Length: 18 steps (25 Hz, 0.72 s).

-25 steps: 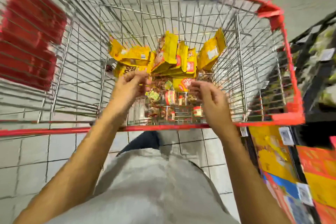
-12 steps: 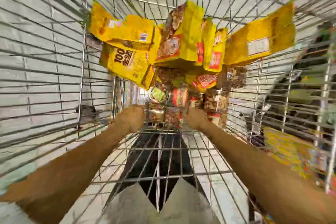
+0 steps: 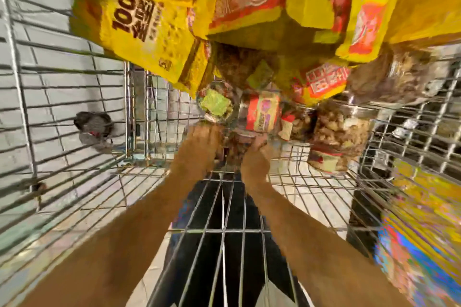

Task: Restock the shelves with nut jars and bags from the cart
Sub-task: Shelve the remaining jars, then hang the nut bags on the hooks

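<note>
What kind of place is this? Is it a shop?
Most likely a supermarket or grocery shop. You're looking into a wire shopping cart piled with yellow snack bags and clear jars of nuts, and blurry colourful packets show beyond it on the right.

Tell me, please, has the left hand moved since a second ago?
Yes. The left hand has gone deeper into the cart, from beside the yellow bag down to the jars.
</note>
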Available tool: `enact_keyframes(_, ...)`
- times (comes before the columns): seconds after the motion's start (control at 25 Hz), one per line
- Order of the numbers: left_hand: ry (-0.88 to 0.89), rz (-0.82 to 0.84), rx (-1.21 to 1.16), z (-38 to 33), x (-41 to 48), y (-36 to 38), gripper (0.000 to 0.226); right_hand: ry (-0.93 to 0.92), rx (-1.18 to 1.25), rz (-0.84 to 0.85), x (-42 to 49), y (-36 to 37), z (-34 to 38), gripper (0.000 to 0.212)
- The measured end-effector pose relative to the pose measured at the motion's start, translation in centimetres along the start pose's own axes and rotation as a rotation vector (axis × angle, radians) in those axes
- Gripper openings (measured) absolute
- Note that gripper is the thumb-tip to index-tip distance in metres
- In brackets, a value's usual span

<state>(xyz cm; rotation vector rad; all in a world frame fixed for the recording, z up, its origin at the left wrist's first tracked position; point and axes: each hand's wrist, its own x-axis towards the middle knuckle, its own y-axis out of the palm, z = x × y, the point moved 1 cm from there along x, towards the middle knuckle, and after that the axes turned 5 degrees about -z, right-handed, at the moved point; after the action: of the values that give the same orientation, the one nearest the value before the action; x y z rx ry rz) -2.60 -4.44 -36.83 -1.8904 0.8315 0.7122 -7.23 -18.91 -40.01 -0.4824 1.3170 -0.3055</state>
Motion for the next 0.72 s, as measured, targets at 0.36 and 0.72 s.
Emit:
enact_keyframes(0.36,-0.227,0.173,-0.808,2.6,-3.2,-7.7,0.045,0.177,0.452,0.212,-4.1,-3.7,4.0,0.051)
enact_keyframes(0.72,-0.012,0.133,-1.179,-8.4,-14.6,-25.3,0.036,-0.186,0.732,0.485,-22.0,-18.9,17.4,0.063)
